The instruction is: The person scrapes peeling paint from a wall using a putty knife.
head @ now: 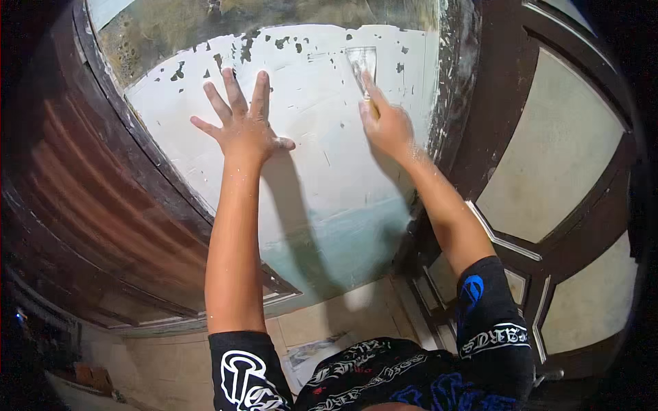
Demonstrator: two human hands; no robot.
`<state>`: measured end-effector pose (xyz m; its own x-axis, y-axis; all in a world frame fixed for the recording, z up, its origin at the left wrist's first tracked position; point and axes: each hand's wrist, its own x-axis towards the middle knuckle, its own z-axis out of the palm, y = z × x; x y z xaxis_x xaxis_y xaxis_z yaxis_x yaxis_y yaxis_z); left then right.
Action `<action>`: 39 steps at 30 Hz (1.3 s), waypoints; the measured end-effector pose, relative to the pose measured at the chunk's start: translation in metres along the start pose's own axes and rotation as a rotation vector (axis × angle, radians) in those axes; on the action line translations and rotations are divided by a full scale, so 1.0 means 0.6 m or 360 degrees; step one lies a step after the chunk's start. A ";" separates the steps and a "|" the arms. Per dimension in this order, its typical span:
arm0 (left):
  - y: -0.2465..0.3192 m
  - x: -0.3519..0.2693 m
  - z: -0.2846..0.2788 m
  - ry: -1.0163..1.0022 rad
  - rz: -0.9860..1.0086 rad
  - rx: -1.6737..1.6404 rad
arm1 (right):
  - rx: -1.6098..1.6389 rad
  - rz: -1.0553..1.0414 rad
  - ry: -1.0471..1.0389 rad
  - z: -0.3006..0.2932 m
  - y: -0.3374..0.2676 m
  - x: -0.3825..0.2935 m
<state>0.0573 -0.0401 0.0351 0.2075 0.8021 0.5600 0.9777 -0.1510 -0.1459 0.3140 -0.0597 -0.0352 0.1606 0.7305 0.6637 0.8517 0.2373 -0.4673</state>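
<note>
My left hand rests with its fingers spread against a wall with peeling white paint. No tool is in it. To the right, my right hand grips the wooden handle of a putty knife, whose wide metal blade points up and lies at the wall's surface. Dark chips and bare spots dot the white area around both hands. Above it runs a band of bare, brownish-grey wall, and lower down the surface turns pale green.
A dark wooden frame with a reddish-brown curtain-like surface stands at left. On the right is a dark panelled door with light panels and a handle low down. Printed paper lies on the tiled floor.
</note>
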 end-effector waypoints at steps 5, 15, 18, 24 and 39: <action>0.005 0.003 -0.002 -0.0023 -0.0031 0.0079 | 0.0051 -0.0086 -0.0060 0.012 0.029 -0.022; -0.003 0.002 0.015 0.0127 0.0034 0.0046 | -0.0027 0.0024 -0.0238 -0.007 0.027 -0.028; 0.016 -0.010 0.017 0.0415 0.0022 -0.0114 | -0.0220 0.0041 -0.0144 -0.038 -0.017 0.008; 0.099 0.021 0.008 0.0806 0.0429 -0.0217 | -0.0177 -0.0099 -0.0111 -0.017 0.066 -0.041; 0.158 0.034 0.010 0.0248 0.0103 -0.0188 | -0.0219 0.0198 -0.0010 -0.064 0.141 -0.051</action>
<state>0.1538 -0.0343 0.0277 0.2636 0.6906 0.6735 0.9573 -0.2734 -0.0944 0.4001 -0.0864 -0.0724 0.2661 0.7530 0.6018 0.8857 0.0553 -0.4609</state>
